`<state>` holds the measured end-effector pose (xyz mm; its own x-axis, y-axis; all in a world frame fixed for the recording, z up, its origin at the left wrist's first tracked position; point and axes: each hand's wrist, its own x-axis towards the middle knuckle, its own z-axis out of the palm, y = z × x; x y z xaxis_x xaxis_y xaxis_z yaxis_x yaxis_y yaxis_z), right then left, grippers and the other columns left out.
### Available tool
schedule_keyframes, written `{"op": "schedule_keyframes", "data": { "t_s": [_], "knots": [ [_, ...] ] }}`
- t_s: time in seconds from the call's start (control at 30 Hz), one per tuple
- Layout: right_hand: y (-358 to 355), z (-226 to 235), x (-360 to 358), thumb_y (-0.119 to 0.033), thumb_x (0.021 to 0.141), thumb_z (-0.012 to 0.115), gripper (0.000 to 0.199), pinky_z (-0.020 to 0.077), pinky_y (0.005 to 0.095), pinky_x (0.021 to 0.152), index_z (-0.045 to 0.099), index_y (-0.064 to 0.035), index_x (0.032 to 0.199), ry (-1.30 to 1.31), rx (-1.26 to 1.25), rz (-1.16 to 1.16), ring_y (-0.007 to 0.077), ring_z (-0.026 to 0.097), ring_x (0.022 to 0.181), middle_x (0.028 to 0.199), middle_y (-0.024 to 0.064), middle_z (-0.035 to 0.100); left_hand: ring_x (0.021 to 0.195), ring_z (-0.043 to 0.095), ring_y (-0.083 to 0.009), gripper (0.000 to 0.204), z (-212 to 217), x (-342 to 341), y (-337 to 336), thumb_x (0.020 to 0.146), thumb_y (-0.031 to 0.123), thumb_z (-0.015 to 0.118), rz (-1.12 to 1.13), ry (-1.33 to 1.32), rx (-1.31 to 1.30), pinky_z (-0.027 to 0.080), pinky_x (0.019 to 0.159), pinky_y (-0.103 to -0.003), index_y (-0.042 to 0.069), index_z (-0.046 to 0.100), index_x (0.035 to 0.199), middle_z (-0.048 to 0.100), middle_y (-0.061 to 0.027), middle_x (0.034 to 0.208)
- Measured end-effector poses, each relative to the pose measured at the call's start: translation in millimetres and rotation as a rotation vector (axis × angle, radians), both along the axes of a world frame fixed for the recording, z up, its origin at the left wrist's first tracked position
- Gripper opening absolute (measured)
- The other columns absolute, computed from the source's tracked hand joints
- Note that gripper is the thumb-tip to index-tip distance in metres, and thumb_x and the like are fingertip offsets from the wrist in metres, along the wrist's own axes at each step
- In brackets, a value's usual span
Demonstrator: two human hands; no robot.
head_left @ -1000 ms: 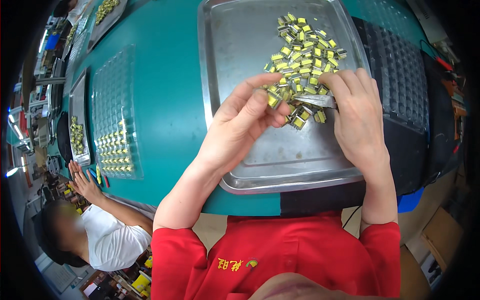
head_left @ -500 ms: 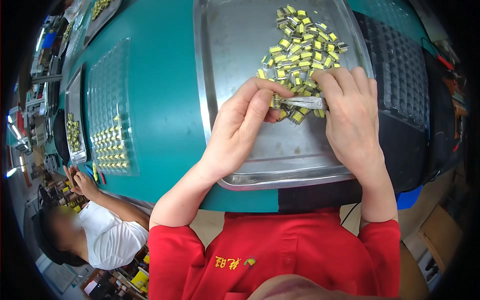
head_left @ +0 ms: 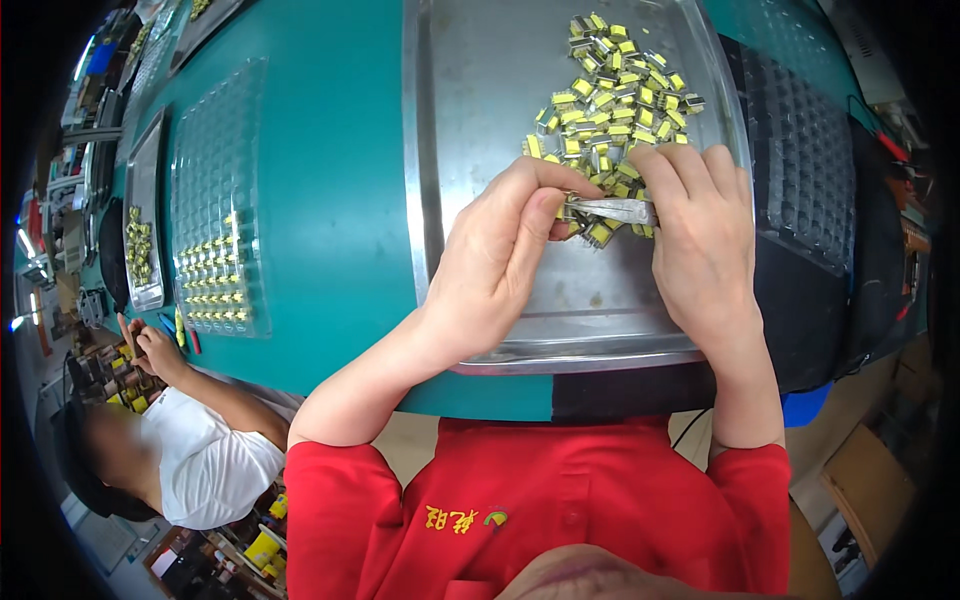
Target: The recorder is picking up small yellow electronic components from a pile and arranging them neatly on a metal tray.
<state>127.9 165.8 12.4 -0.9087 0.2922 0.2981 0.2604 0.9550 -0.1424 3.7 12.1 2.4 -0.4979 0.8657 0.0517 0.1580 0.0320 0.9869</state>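
Over a metal tray [head_left: 480, 60], my left hand [head_left: 497, 245] pinches a small yellow-taped transformer [head_left: 564, 211], partly hidden by the fingers. My right hand [head_left: 703, 235] is wrapped round a pair of pliers [head_left: 618, 209]. Their narrow metal jaws point left and meet the transformer at my left fingertips; whether they grip one of its pins is too small to tell. Beneath and beyond both hands lies a heap of similar yellow transformers [head_left: 620, 100], spreading toward the tray's far side.
Left on the green table [head_left: 330, 200] lies a clear plastic blister tray [head_left: 215, 130], partly filled with yellow parts. Past it is a small metal tray [head_left: 147, 210]. A person in white [head_left: 215, 455] sits at the left. Dark blister trays [head_left: 805, 160] lie at the right.
The whole view has shifted slightly, with the tray now a little further right. Both hands keep their grips, and the pliers stay at the transformer.
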Motion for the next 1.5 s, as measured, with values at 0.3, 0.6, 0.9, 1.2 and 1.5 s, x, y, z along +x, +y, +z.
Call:
{"op": "schedule_keyframes", "data": {
  "t_s": [0.3,0.6,0.9,1.2,1.5],
  "knots": [
    [1.6,1.2,0.4,-0.003,0.078,0.058,0.031,0.0448,0.0377,0.079,0.066,-0.0043,0.108,0.014,-0.002,0.054,0.0258,0.055,0.091,0.093,0.006,0.062,0.08,0.052,-0.0098,0.034,3.1,2.9,-3.4,0.11,0.024,0.034,0.014,0.144,0.004,0.046,0.076,-0.024,0.002,0.059,0.117,0.065,-0.0053,0.107],
    [2.6,2.4,1.4,-0.003,0.078,0.059,0.03,0.0451,0.038,0.079,0.066,-0.004,0.108,-0.008,-0.025,0.044,0.0261,0.056,0.091,0.093,0.007,0.063,0.082,0.053,-0.0093,0.034,3.7,5.8,-4.3,0.111,0.025,0.034,0.015,0.097,-0.025,0.047,0.078,-0.024,0.002,0.058,0.117,0.064,-0.005,0.107],
    [0.2,-0.5,0.7,-0.007,0.078,0.06,0.029,0.0403,0.0363,0.077,0.066,-0.0064,0.107,0.067,0.135,-0.008,0.0236,0.054,0.089,0.092,0.0043,0.059,0.076,0.06,-0.0124,0.03,1.0,3.9,-1.8,0.11,0.022,0.037,0.007,-0.008,0.006,0.05,0.071,-0.027,0.001,0.058,0.113,0.065,-0.0074,0.094],
    [1.6,-1.4,0.1,0.005,0.073,0.062,0.04,0.0425,0.0393,0.078,0.065,-0.006,0.111,0.048,0.054,0.016,0.0275,0.054,0.089,0.098,0.0075,0.063,0.077,0.059,-0.0142,0.03,0.9,3.7,-2.0,0.11,0.023,0.036,0.009,0.05,0.032,0.049,0.073,-0.029,0.001,0.057,0.113,0.064,-0.0092,0.091],
    [13.4,-1.3,-1.0,0.007,0.074,0.059,0.037,0.0429,0.0397,0.079,0.065,-0.0059,0.108,0.037,-0.048,0.095,0.0296,0.054,0.087,0.092,0.009,0.061,0.084,0.056,-0.0108,0.034,-0.1,6.5,-3.0,0.11,0.026,0.037,-0.012,-0.058,-0.002,0.048,0.08,-0.027,0.001,0.057,0.118,0.063,-0.006,0.098]
  ]
}}
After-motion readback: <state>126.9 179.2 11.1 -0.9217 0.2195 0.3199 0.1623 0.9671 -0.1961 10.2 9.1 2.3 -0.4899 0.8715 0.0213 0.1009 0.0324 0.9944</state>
